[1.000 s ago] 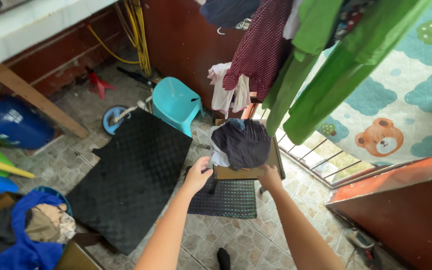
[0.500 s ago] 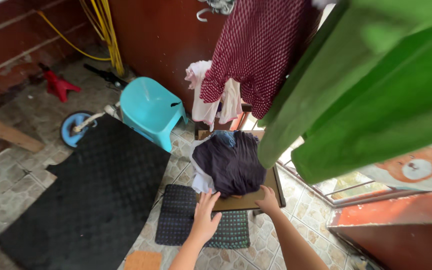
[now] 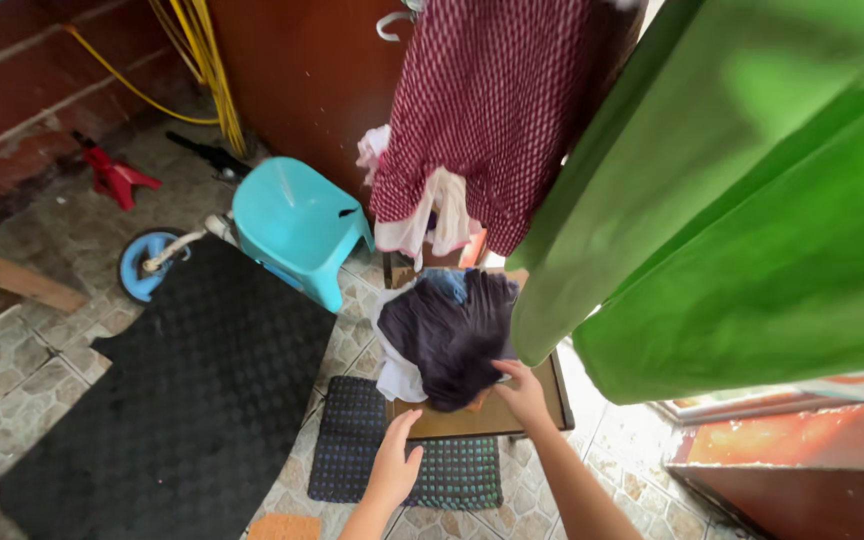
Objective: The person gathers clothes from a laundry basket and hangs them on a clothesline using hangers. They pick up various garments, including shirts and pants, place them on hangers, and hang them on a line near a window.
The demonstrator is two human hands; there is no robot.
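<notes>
Where right hand (image 3: 522, 392) touches, dark clothes heap (image 3: 452, 335) (crumpled, white underneath)

We look down on a tiled floor (image 3: 42, 385), where a large black studded mat (image 3: 172, 400) lies beside a smaller dark grid mat (image 3: 402, 455). A low wooden stool (image 3: 497, 415) stands partly over the small mat and carries a heap of dark clothes (image 3: 452, 335) (a white piece shows at its left edge). Also on the tiles: a turquoise plastic stool (image 3: 297, 225), a blue wheel (image 3: 147, 265) and a red stand (image 3: 112, 180).
</notes>
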